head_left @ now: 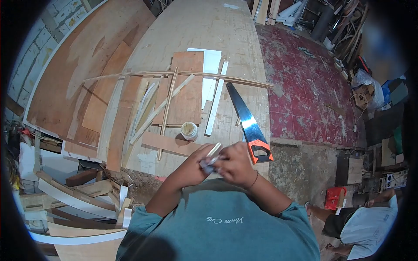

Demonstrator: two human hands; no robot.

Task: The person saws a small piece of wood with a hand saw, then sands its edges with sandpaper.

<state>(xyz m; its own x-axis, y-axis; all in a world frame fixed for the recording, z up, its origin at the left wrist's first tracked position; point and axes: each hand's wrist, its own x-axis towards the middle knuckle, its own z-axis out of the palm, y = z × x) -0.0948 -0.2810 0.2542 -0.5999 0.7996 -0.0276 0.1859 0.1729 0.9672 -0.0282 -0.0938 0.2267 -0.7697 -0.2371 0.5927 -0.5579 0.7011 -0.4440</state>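
My left hand (195, 165) is closed around a short pale wooden strip (214, 150), close to my chest at the near edge of the wooden table (226, 30). Against the strip's lower end, my right hand (236, 165) pinches a small crumpled greyish piece (208, 166), too small to name. Both hands nearly touch. Just beyond them stands an open round tub (189, 131) with pale contents. To the right lies a handsaw (249, 124) with an orange and black handle.
Thin wooden strips (150, 115), a brown board (187, 93) and a white strip (217, 100) lie on the table. Large plywood sheets (87, 65) lean at left. Another person (368, 226) is at the lower right, near a red object (334, 198).
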